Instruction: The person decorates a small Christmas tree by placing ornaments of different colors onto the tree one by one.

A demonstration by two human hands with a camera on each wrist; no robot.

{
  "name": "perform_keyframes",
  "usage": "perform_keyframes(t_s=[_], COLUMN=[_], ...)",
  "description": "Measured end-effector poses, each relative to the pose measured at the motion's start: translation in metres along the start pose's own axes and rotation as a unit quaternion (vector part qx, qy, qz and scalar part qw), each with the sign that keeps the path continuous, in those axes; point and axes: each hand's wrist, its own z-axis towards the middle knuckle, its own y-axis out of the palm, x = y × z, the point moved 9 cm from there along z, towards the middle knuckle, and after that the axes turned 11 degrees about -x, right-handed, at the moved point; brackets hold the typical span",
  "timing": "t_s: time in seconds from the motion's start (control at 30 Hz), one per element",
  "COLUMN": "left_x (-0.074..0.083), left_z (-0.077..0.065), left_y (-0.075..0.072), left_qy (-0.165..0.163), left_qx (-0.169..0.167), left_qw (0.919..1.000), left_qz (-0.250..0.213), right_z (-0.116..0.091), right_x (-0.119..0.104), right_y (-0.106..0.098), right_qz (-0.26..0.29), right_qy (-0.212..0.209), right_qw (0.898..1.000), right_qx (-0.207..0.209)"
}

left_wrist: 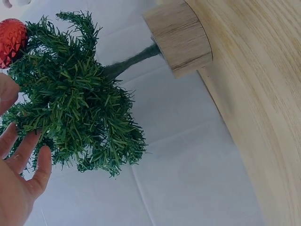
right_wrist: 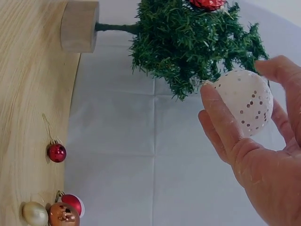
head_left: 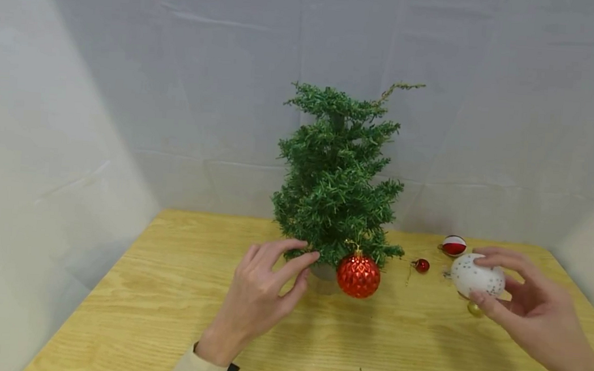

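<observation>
A small green artificial Christmas tree (head_left: 335, 176) stands on a round wooden base (left_wrist: 178, 37). From a low front branch hangs a red faceted bauble (head_left: 358, 275). My left hand (head_left: 271, 280) is by the lower left branches, its fingers loosely bent with nothing gripped; the left wrist view shows the fingers (left_wrist: 21, 153) beside the greenery. To the right of the tree, my right hand (head_left: 534, 308) holds a white bauble with dark specks (head_left: 477, 275) between thumb and fingers, raised above the table. The right wrist view shows this white bauble (right_wrist: 247, 101) from its other side.
On the table (head_left: 168, 291), right of the tree, lie a small red bauble (head_left: 422, 266), a red-and-white bauble (head_left: 454, 245) and a gold bauble (head_left: 475, 309) partly behind the white one. A copper bauble (right_wrist: 64, 215) appears in the right wrist view. Pale cloth (head_left: 221, 90) hangs behind.
</observation>
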Motion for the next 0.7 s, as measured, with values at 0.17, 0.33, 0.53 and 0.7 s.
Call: perform_keyframes(t_s=[0.17,0.33,0.53,0.7], left_x=[0.000,0.000,0.000,0.000], left_z=[0.000,-0.001,-0.001,-0.001], left_y=[0.001,0.001,0.001,0.001], left_qy=[-0.002,-0.004,-0.004,-0.005], left_qx=[-0.003,-0.005,-0.006,-0.006], left_qw=[1.0000,1.0000,1.0000,1.0000], left_qz=[-0.002,-0.003,-0.003,-0.005], right_z=[0.003,0.006,0.005,0.006], right_x=[-0.003,-0.008,-0.020,-0.033], right_y=[0.008,0.015,0.019,0.025], right_qz=[-0.030,-0.085,-0.212,-0.288], right_qy=[0.000,0.015,-0.037,-0.098], right_qw=[1.000,0.996,0.976,0.952], right_qx=[-0.004,0.002,0.018,0.040])
